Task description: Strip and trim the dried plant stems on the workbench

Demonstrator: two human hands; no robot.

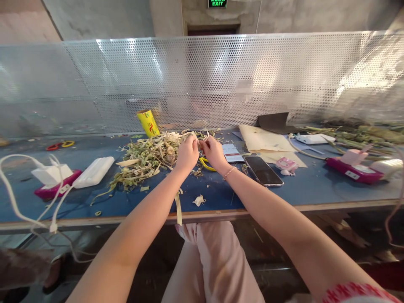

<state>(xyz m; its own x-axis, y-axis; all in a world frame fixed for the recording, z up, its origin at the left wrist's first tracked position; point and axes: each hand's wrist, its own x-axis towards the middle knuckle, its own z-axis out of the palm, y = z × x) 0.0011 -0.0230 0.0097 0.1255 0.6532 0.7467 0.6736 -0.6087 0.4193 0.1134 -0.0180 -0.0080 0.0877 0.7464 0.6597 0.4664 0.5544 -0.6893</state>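
Pinching close together at the centre of the frame, the left hand (188, 152) and the right hand (215, 155) are both closed on a pale strip (207, 135) of dried plant, whose end curls up above the right fingertips. The fingers hide most of it, so I cannot tell which part each hand grips. A thin bracelet (229, 172) circles the right wrist.

Just left of centre, partly behind the left hand, spreads a loose heap of dried leaves (142, 162), green and straw-coloured. A yellow tube (148, 123) stands tilted behind it. Below the left hand, a flat straw-coloured strip (178, 209) hangs over the front edge of the blue table (227, 200), and a crumpled pale scrap (199, 200) lies near it. A yellow loop (207, 164) shows beneath the right hand.

Right of centre lie a dark phone (264, 171), a small pink item (286, 165) and beige paper (267, 139). Toward the right edge are a magenta power strip (353, 169) and a bundle of greenish stalks (366, 132). At left are a white power bank (94, 172) and, farther back, a red-and-yellow handled tool (59, 145). A perforated metal panel (217, 84) spans the upper frame.
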